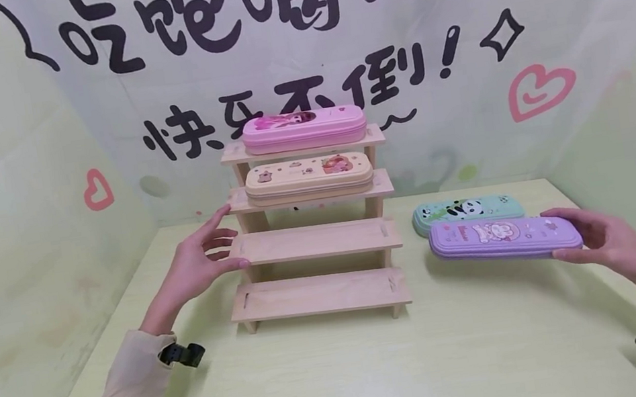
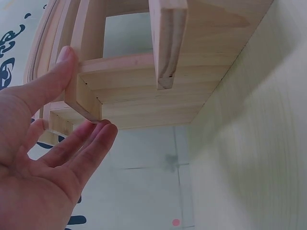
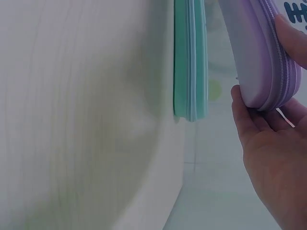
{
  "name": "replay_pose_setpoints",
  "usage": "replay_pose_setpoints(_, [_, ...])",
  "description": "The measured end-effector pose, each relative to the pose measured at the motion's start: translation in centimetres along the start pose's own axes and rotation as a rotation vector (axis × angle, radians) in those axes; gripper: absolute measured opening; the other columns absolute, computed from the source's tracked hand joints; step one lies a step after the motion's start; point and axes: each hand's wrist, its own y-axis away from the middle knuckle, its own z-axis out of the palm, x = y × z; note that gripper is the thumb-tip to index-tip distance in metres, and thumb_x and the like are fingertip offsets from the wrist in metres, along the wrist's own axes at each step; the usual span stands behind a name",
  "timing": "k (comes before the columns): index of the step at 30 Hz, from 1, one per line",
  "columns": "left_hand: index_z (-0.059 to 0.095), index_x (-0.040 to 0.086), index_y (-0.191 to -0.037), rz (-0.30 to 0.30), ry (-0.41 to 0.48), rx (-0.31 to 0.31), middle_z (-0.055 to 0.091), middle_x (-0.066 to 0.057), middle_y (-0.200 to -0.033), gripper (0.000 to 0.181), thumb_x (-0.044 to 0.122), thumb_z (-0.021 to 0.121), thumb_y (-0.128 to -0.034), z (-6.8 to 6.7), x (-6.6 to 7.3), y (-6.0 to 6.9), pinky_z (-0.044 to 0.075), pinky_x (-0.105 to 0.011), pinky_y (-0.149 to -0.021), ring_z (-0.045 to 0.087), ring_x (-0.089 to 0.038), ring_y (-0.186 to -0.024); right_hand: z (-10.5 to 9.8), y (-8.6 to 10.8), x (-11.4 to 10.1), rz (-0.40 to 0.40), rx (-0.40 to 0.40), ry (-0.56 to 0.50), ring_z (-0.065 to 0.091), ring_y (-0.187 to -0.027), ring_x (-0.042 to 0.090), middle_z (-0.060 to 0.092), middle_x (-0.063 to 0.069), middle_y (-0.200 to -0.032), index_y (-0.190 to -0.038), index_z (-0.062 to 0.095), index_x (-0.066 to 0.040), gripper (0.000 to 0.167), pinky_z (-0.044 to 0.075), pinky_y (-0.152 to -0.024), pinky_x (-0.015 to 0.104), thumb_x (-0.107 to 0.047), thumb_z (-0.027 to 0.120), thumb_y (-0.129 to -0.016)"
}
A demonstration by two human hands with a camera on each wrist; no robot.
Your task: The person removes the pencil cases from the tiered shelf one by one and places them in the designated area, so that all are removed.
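A stepped wooden shelf (image 1: 319, 293) stands on the table. Its left end is held by my left hand (image 1: 195, 263), the thumb on one board and the fingertips along the side. In the left wrist view, thumb and fingers (image 2: 98, 148) span a board's end. My right hand (image 1: 611, 242) grips a purple zip pencil case (image 1: 503, 240) by its right end, raised above the table. Behind and partly hidden by it lies a green panda pencil case (image 1: 466, 208). In the right wrist view the purple case (image 3: 256, 62) is apart from the green case (image 3: 189, 62).
A pink pencil case (image 1: 305, 131) lies on the top board, and a cream one (image 1: 309, 179) on the board below. The two lower boards are bare wood. A printed cloth backdrop (image 1: 437, 134) closes off the back and sides of the pale table (image 1: 349, 377).
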Motion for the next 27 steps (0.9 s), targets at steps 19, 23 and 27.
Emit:
replay_pose_setpoints(19, [0.033,0.037,-0.166,0.003,-0.007,-0.004,0.065,-0.019,-0.133,0.110,0.014,0.096,-0.0789,0.1,-0.1,-0.1,0.057,-0.052,-0.103,0.065,-0.037,-0.123,-0.1,-1.2,3.6,0.134,-0.031,0.077,0.063,-0.104,0.002,0.061,-0.019,-0.127,-0.155,0.047,-0.007,0.065,0.057,-0.080,0.016,-0.001,0.074,-0.096])
replay_pose_setpoints(23, [0.033,0.037,-0.166,0.000,-0.008,-0.006,0.065,-0.019,-0.133,0.110,0.014,0.096,-0.0788,0.0,-0.1,-0.1,0.056,-0.053,-0.103,0.065,-0.036,-0.123,0.0,-1.5,4.0,0.154,-0.037,0.094,0.061,-0.105,0.000,0.058,-0.022,-0.128,-0.156,0.043,-0.003,0.067,0.056,-0.081,0.014,-0.005,0.075,-0.097])
replay_pose_setpoints(27, [0.033,0.036,-0.166,0.001,-0.010,-0.005,0.065,-0.019,-0.134,0.110,0.015,0.096,-0.0789,0.0,-0.1,-0.1,0.057,-0.048,-0.102,0.064,-0.036,-0.123,0.1,-1.8,4.4,0.156,-0.044,0.104,0.060,-0.106,-0.003,0.056,-0.024,-0.129,-0.157,0.042,-0.002,0.069,0.055,-0.082,0.013,-0.007,0.076,-0.097])
